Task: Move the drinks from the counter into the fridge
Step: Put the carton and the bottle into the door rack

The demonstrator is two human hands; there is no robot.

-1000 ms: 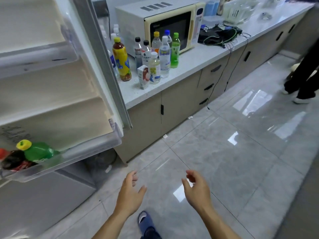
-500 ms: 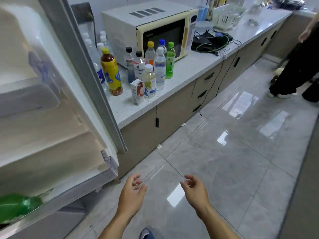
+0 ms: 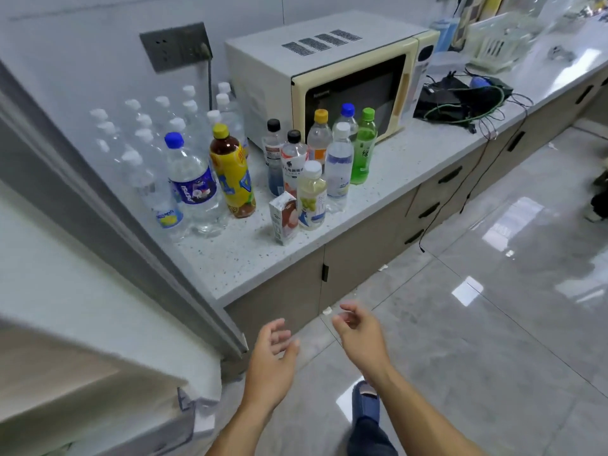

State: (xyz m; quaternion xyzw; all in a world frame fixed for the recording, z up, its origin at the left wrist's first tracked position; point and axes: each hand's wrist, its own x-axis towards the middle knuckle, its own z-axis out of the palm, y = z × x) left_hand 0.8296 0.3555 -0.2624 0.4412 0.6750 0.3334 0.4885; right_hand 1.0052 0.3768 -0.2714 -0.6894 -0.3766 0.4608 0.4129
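Closer now than half a second ago, the counter (image 3: 250,258) fills the middle of the view and the fridge door (image 3: 98,291) has slid to the left edge, its lower shelf with the green bottle gone from sight. Both hands have risen a little toward the counter's near edge: the left hand (image 3: 269,360) and the right hand (image 3: 360,337) hang in the air over the floor, fingers loosely curled and spread, holding nothing. The drinks stand upright in a cluster on the counter, in front of and left of the microwave (image 3: 329,77). Nearest the edge is a small juice carton (image 3: 283,217), touching a pale yellow bottle (image 3: 312,199) just to its right; behind these stand a white-capped clear bottle (image 3: 339,166), a green bottle (image 3: 363,149) and several others. Farther left are a yellow-labelled tea bottle (image 3: 233,176) and a large Pepsi bottle (image 3: 192,185), with a pack of water bottles (image 3: 148,126) against the wall. The carton looks light but soft-walled, so it is best pinched gently across its narrow sides rather than squeezed. The plastic bottles appear full, so moderately heavy, stiff enough to grip round the middle of the body, where the label gives purchase; the large Pepsi bottle probably wants a whole hand, or a hold at the neck. Packed so closely, one bottle lifted carelessly could tip its neighbours.
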